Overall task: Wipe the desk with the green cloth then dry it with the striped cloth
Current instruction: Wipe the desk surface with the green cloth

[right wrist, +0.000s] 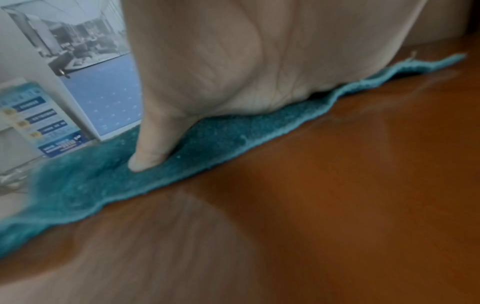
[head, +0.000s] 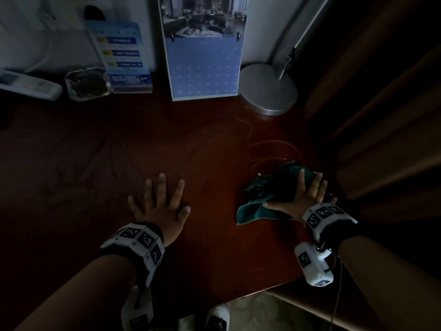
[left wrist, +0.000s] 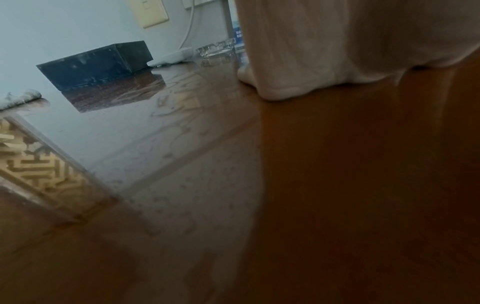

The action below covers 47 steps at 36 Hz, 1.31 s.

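The green cloth (head: 260,199) lies crumpled on the dark wooden desk (head: 202,254) near its right edge. My right hand (head: 303,194) presses flat on it with straight, spread fingers; in the right wrist view the palm and thumb (right wrist: 153,152) rest on the green cloth (right wrist: 207,152). My left hand (head: 160,204) lies flat on the bare desk to the left, fingers spread, holding nothing. Wet streaks (head: 274,149) mark the wood beyond the cloth. A striped cloth (left wrist: 20,98) shows only as a bit at the left edge of the left wrist view.
Along the wall stand a calendar (head: 205,58), a blue leaflet stand (head: 121,56), a glass ashtray (head: 87,83), a white remote (head: 28,83) and a round lamp base (head: 268,89). A dark box (left wrist: 96,63) sits far left. A brown curtain (head: 381,115) hangs at the right.
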Available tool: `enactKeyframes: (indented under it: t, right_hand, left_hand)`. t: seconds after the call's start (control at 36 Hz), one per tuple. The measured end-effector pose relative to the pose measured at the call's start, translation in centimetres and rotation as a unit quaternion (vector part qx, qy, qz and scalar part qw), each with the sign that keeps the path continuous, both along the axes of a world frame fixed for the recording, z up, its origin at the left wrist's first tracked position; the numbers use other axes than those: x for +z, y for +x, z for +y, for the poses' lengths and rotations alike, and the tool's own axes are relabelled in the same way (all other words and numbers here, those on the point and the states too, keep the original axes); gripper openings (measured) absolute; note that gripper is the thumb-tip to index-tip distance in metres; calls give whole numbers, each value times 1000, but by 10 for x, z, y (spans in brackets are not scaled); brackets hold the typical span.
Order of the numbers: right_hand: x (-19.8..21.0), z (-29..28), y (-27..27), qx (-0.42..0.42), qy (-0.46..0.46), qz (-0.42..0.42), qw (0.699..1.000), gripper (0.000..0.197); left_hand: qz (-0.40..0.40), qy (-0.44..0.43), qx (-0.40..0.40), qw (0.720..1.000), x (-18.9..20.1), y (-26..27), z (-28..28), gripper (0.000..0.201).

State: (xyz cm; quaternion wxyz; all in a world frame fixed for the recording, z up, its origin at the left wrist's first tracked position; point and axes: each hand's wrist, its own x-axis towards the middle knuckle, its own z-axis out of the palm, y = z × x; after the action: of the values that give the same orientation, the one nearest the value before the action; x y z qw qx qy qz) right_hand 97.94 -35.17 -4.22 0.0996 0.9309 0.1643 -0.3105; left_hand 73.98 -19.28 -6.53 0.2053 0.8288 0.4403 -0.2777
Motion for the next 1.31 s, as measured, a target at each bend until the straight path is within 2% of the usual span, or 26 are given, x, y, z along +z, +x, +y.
enactKeyframes:
  t: [0.22, 0.31, 0.39, 0.5, 0.61, 0.75, 0.89, 1.0, 1.08, 1.17, 1.19, 1.25, 1.31]
  right_hand:
    - [2, 4, 0, 19, 9, -32, 999, 137]
    - [-2, 1, -12, 33, 65, -56, 996, 129]
    - [-8, 1, -23, 56, 148, -29, 987, 124]
    - [-16, 8, -31, 63, 137, -41, 988, 132]
    - [-22, 26, -39, 16, 98, -51, 994, 141]
    - [-23, 55, -42, -70, 97, -61, 991, 144]
    - [-17, 87, -36, -171, 106, -53, 978, 139]
    - [-7, 98, -26, -216, 133, -14, 967, 128]
    - [2, 74, -19, -150, 182, 10, 972, 112]
    - [8, 38, -12, 18, 223, -5, 975, 85]
    - [8, 29, -11, 94, 245, -17, 965, 70]
    - [7, 22, -8, 238, 306, -34, 921, 42]
    - [-6, 20, 0, 350, 310, -20, 884, 43]
  left_hand:
    - [5, -1, -1, 1000, -1, -1, 0, 63]
    - [2, -10, -2, 1000, -1, -1, 1, 63]
    - [1, -16, 1, 1000, 0, -1, 2, 63]
    - [1, -14, 4, 1000, 1, -1, 1, 64]
    - [-4, -12, 5, 1000, 1, -1, 0, 63]
    - [-8, -14, 4, 1000, -1, -2, 1, 63]
    - [-11, -7, 1, 1000, -1, -2, 1, 63]
    - [-13, -7, 2, 1000, 0, -2, 0, 63]
    - [-15, -4, 4, 1000, 0, -1, 0, 63]
    - [-9, -8, 4, 1000, 1, -1, 0, 63]
    - [-7, -7, 3, 1000, 0, -1, 1, 63]
    - [-7, -3, 2, 1000, -1, -1, 1, 63]
    - [-8, 2, 3, 1000, -1, -1, 1, 63]
